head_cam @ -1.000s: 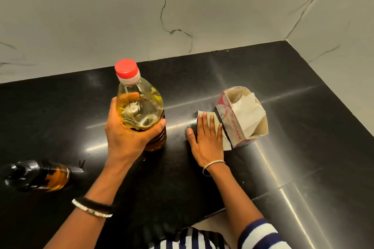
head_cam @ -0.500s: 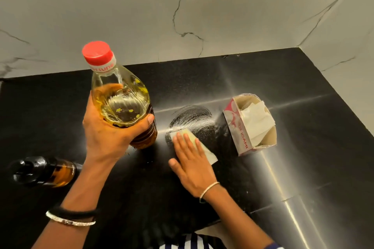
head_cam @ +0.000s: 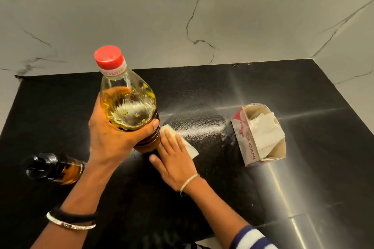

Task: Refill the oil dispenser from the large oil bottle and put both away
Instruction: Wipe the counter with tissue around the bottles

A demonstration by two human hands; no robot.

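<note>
From my station I read this as the cleanup stage. My left hand [head_cam: 113, 139] has its fingers and thumb curled round the belly of the bottle [head_cam: 129, 105], which sits near the centre of the counter [head_cam: 303, 178], leaning a little, red cap [head_cam: 109, 56] on. I cannot tell whether its base touches the surface. My right hand [head_cam: 174, 163] lies flat, fingers straight and together, pressing a tissue [head_cam: 190, 148] onto the counter just at 3 o'clock of the bottle's base. It grasps nothing. A pale streaky smear [head_cam: 198, 125] fans out at 2 o'clock of that hand, toward the open box [head_cam: 247, 147] of tissues. The dispenser [head_cam: 54, 168] stands at 8 o'clock of the bottle, apart from both hands, dark top on and amber oil inside. I judge the pouring done, since both containers look closed. Left to do: finish wiping the smear, then put bottle and dispenser away, as neither is stowed yet.
</note>
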